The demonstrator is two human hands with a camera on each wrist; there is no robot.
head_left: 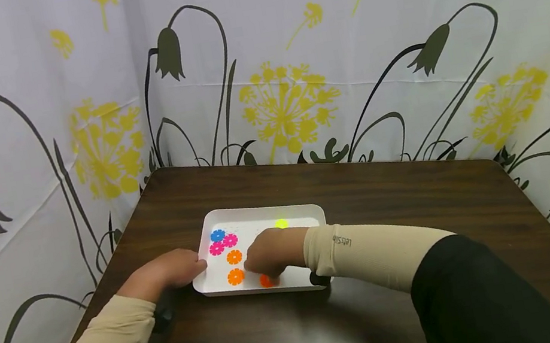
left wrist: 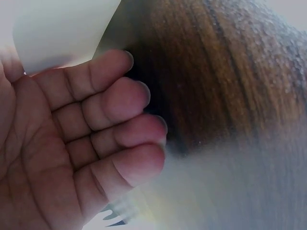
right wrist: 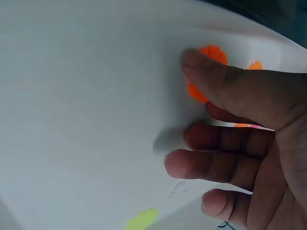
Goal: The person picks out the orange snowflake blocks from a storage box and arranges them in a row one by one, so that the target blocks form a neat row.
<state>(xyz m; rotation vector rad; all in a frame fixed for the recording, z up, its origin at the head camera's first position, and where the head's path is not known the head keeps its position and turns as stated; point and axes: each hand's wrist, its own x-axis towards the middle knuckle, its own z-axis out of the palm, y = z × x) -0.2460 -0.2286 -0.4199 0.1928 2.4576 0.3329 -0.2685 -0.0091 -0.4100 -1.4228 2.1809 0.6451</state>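
A shallow white tray (head_left: 271, 213) lies on the table, with small notched, flower-shaped plastic discs inside. My left hand (head_left: 168, 271) grips the tray's left side, thumb at the rim; in the left wrist view its fingers (left wrist: 129, 100) curl beside the tray wall (left wrist: 57, 33). Over the tray's middle, my right hand (head_left: 274, 251) reaches down and pinches an orange disc (head_left: 266, 281) near the front wall. The right wrist view has the thumb across this orange disc (right wrist: 215, 53), hiding part of it; the index fingertip is mostly hidden behind.
Two other orange discs (head_left: 235, 276) lie left of the right hand. Behind them are two pink discs (head_left: 230, 240) and a blue disc (head_left: 218, 235). A yellow disc (head_left: 281, 223) sits near the back wall. A flower-print curtain (head_left: 273, 32) hangs behind the brown table (head_left: 399, 193).
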